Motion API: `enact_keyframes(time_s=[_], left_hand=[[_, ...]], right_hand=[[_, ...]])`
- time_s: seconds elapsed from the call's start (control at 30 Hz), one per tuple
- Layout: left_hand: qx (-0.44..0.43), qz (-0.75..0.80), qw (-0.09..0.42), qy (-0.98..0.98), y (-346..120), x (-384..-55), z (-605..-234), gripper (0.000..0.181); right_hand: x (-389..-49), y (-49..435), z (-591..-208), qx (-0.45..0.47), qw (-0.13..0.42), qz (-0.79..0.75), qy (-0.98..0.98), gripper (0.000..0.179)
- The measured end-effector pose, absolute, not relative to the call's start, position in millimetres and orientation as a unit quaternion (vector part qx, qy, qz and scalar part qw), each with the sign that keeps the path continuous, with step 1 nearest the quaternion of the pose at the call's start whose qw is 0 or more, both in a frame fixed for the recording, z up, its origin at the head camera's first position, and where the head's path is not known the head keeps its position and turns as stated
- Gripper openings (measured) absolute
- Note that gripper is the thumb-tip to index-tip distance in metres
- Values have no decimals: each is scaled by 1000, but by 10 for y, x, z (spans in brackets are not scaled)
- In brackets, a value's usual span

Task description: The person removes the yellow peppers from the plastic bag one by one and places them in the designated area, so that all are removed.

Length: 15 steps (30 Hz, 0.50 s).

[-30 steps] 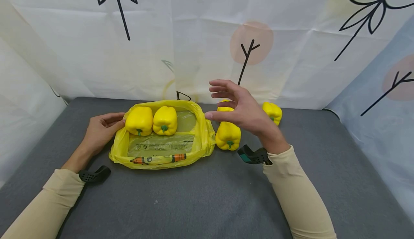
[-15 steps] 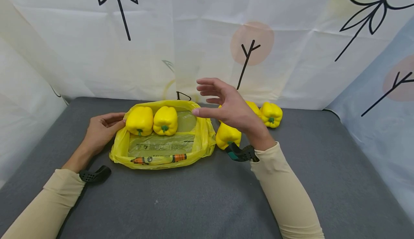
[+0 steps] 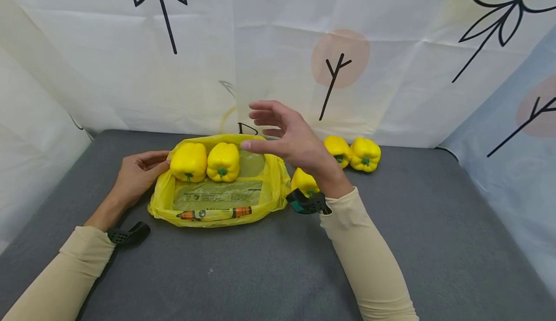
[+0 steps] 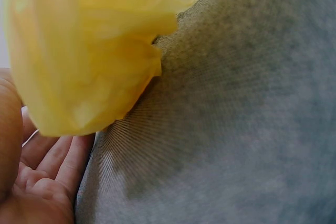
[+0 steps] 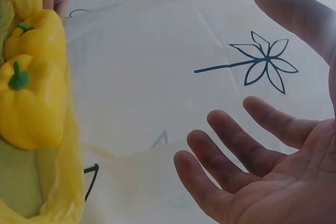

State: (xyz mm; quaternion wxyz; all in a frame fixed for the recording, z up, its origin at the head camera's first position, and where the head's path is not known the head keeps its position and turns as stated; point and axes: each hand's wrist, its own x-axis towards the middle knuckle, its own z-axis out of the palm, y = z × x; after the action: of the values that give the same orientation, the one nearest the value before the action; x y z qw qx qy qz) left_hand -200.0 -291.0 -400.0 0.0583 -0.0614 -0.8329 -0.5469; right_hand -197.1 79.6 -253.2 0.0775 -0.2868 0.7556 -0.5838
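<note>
Hanging behind bag (image 3: 274, 182), grey tabletop (image 3: 226, 272): printed drape (image 3: 269, 46)

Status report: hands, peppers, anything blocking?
Left hand holds yellow plastic bag. Right hand open, empty. Two yellow bell peppers inside. Right wrist partly hides one outside pepper.

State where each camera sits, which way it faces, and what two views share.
Head: on the head, facing forward and down at the bag, peppers and table; left hand, right hand and sleeves show.
Left wrist: on that wrist, facing the bag's side and table; part of the left hand shows.
Right wrist: on that wrist, facing the cloth, bag at one edge; right hand shows, plus part of the left hand.
Head and right wrist share the bag and its two peppers.
</note>
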Motion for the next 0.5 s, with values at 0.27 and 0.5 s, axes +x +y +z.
enact_keyframes(time_s=[0.27,0.5], left_hand=[[-67,-554,58,-828,-2909,-2008,-4004,51],[-67,-554,55,-828,-2920,-2009,-4012,51]], right_hand=[[-2001,702,-2544,-281,81,-595,749,66],[-2050,629,-2560,-284,82,-596,747,66]])
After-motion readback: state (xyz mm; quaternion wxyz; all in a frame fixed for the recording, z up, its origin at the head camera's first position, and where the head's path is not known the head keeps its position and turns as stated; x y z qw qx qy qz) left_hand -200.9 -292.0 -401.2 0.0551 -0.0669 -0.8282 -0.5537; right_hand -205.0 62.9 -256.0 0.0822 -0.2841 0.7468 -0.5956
